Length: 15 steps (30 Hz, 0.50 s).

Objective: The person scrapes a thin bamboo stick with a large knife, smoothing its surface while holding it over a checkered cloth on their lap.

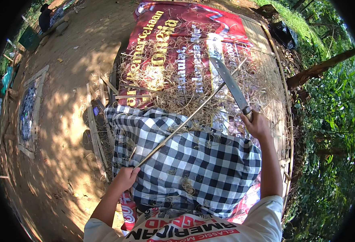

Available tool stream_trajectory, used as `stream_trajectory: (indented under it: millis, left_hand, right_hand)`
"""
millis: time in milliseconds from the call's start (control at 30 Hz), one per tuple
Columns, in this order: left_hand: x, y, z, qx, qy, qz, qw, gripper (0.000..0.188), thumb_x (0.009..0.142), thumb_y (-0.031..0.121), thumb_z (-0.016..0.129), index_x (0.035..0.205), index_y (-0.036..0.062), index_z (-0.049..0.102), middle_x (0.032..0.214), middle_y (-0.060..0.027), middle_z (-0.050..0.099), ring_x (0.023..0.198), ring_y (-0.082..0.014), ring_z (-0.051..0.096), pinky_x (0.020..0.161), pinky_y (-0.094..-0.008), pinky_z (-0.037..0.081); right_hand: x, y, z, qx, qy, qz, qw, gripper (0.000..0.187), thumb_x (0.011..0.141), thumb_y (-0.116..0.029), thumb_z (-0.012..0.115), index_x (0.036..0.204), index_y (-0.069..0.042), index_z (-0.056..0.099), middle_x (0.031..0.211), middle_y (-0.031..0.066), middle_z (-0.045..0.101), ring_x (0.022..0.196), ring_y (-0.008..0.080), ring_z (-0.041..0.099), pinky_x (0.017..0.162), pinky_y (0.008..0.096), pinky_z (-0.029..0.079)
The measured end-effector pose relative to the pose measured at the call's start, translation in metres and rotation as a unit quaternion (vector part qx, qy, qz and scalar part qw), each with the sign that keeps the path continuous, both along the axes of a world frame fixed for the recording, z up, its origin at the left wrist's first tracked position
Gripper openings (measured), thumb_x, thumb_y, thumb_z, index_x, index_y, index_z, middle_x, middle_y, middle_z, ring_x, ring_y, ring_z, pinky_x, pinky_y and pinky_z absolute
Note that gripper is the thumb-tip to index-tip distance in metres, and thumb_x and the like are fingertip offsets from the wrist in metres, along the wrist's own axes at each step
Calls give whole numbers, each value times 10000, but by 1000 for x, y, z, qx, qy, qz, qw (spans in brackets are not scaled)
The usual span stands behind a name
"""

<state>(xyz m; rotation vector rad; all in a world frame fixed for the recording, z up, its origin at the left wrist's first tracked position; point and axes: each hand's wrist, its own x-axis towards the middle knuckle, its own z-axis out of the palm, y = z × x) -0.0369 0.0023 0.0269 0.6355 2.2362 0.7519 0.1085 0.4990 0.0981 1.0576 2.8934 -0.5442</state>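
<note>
Fingers of the left hand [125,178], seen in the head view, are closed around the near end of a long thin stick [181,126], which slants up and to the right across a black-and-white checkered cloth [209,173] over the person's lap. Fingers of the right hand [257,125] are wrapped around the handle of a knife [231,84]. Its blade points up and to the left, crossing the stick toward the far end; whether they touch, I cannot tell. Curly shavings [171,105] litter a red banner [185,18] beyond the cloth.
</note>
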Motion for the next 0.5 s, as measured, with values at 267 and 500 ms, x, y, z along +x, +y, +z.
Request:
stream_trajectory:
  millis: [267, 500]
  left_hand:
    - [14, 4, 9, -38, 106, -2, 994, 387, 957, 277, 576, 719, -28, 578, 618, -270, 552, 622, -480, 564, 543, -517, 429]
    - [19, 6, 9, -38, 114, 1, 993, 371, 970, 284, 548, 747, -10, 585, 621, -265, 561, 640, -478, 572, 570, -530, 440]
  right_hand:
    - [-43, -85, -26, -84, -18, 214, 973, 627, 836, -600, 624, 826, 27, 612, 622, 227, 617, 643, 419, 644, 653, 485, 528]
    - [-47, -53, -32, -32, -36, 270, 962, 616, 827, -631, 606, 792, -16, 602, 596, 184, 609, 608, 386, 636, 609, 470, 517]
